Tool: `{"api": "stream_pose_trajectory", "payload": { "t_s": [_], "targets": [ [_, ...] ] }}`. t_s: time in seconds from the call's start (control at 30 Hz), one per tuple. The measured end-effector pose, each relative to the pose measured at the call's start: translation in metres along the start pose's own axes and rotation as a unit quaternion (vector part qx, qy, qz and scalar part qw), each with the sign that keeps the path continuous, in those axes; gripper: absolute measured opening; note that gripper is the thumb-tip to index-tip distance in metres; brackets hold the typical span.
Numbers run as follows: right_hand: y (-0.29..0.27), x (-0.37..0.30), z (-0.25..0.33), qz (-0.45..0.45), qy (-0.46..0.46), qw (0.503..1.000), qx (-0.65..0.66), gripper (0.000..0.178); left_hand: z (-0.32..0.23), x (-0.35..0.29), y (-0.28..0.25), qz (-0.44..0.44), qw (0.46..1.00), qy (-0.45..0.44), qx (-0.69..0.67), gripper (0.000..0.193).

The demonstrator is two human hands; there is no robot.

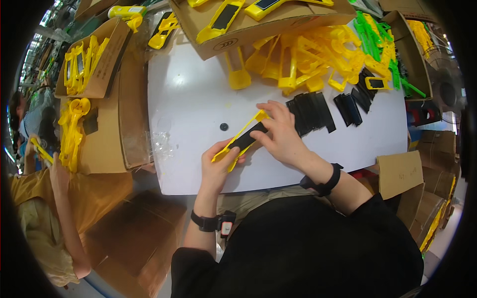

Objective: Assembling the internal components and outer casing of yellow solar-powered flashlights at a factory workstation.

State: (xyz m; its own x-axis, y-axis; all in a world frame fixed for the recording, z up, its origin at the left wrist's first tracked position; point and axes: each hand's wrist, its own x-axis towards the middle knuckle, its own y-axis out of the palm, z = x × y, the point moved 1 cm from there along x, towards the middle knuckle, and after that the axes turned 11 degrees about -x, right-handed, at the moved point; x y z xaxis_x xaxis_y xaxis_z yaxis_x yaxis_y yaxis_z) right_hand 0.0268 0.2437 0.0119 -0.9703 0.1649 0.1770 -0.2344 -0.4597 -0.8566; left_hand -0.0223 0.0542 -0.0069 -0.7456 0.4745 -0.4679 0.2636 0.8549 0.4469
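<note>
Over the white table (194, 109), both my hands hold a yellow plastic frame (242, 131) at a tilt. A flat black rectangular panel (244, 140) lies in or on it; I cannot tell if it is fully seated. My left hand (216, 161) pinches the near end, thumb on top. With the thumb on the panel and fingers at the frame's far end, my right hand (282, 135) closes around it. A small round black piece (224, 127) lies just beyond. Right of my hands is a row of black panels (310, 113), with a smaller stack (348, 109) beside it.
Yellow plastic parts (298, 59) are heaped at the back, under a cardboard box (268, 32). Green parts (367, 37) lie back right. On the left are boxes (107, 72) with more yellow parts, and another person's hand (58, 171) holding a yellow piece.
</note>
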Motion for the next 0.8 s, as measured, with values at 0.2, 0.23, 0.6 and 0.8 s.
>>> {"api": "stream_pose_trajectory", "payload": {
  "t_s": [0.2, 0.23, 0.6, 0.8],
  "targets": [
    [0.006, 0.006, -0.006, 0.076, 0.006, 0.996, 0.045, 0.029, -0.003, 0.005, -0.007, 0.035, 0.999, -0.012, -0.019, 0.026],
    [0.003, 0.010, -0.003, 0.087, 0.001, 0.995, 0.043, 0.027, -0.004, 0.005, -0.008, 0.026, 0.999, -0.006, -0.017, 0.026],
    [-0.008, -0.009, -0.005, -0.036, -0.026, 0.998, -0.047, 0.028, 0.023, 0.005, -0.012, 0.107, 0.994, 0.024, -0.018, 0.025],
    [-0.013, -0.008, 0.001, 0.018, -0.007, 0.999, 0.037, 0.026, 0.016, 0.000, -0.016, 0.115, 0.993, 0.030, -0.008, 0.027]
  ]
}}
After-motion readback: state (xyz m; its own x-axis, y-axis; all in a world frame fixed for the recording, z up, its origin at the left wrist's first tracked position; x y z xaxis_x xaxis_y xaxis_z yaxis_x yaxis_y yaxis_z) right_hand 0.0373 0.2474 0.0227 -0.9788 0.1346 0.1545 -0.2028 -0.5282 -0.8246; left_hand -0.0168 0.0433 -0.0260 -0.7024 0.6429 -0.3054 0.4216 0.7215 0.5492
